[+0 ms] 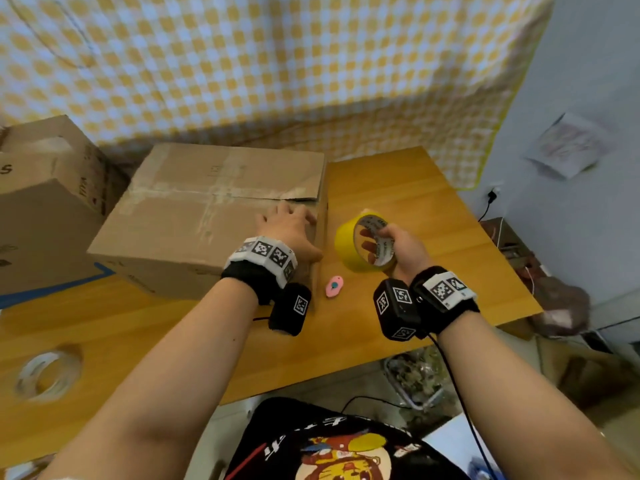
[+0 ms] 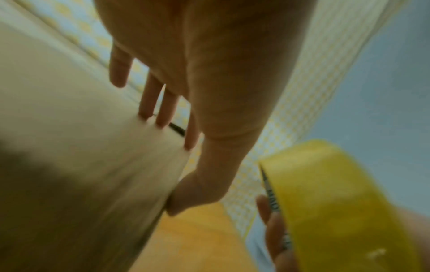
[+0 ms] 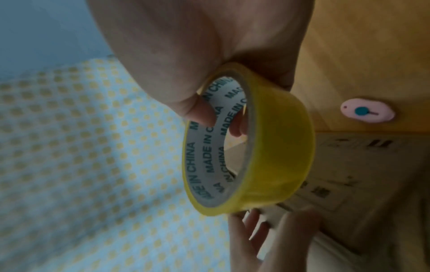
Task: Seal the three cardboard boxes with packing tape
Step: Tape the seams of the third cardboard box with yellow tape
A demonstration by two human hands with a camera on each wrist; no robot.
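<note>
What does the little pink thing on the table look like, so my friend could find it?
Start at the wooden table and find the big cardboard box in its middle. Just off the box's near right corner lies the pink cutter, flat on the wood. It is a small pink oval with a teal round button, unlike anything nearby.

Wooden table [image 1: 145,344], warm orange-brown grain, fills the lower half of the head view; strip of blue tape [image 1: 52,289] at its left edge. Behind it hangs a yellow & white checked cloth [image 1: 277,64], draped down to the tabletop w/ a yellow hem on the right. Right side: pale blue-grey wall [image 1: 588,81] w/ a sheet of paper [image 1: 568,147] stuck on it, plus a socket w/ black plug [image 1: 493,195] lower down. Below the table edge, grey floor [image 1: 356,386], cluttered; details too blurred to tell. Light soft, even.
</note>
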